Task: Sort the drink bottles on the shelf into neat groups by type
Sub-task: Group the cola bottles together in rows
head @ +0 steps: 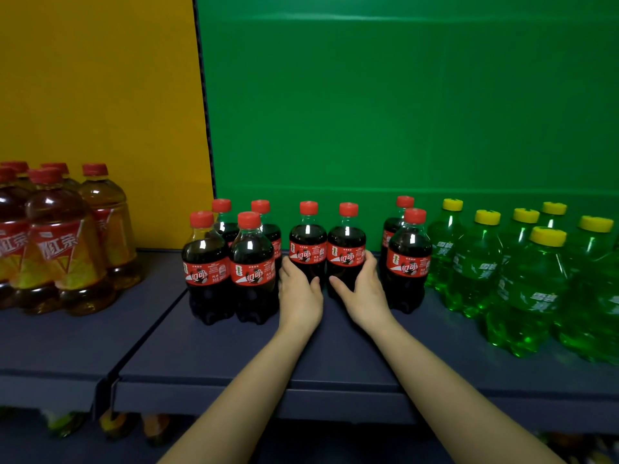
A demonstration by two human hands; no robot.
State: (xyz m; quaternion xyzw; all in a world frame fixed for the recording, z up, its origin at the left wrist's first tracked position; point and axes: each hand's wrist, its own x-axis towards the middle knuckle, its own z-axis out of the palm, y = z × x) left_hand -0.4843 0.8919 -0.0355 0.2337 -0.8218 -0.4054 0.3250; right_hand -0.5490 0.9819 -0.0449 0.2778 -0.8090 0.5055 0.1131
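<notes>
Two small cola bottles with red caps stand side by side at the middle of the dark shelf (207,356). My left hand (299,293) grips the left cola bottle (307,244) near its base. My right hand (363,291) wraps round the right cola bottle (346,246) in the same way. Several more cola bottles (231,259) are clustered to the left of the pair, and two cola bottles (407,256) stand to its right. Green soda bottles with yellow caps (522,272) fill the right end.
Amber tea bottles with red caps (63,242) stand on the neighbouring shelf section at the left. A yellow back panel (100,95) and a green back panel (402,112) close off the rear. More bottles show dimly on a lower shelf (117,423).
</notes>
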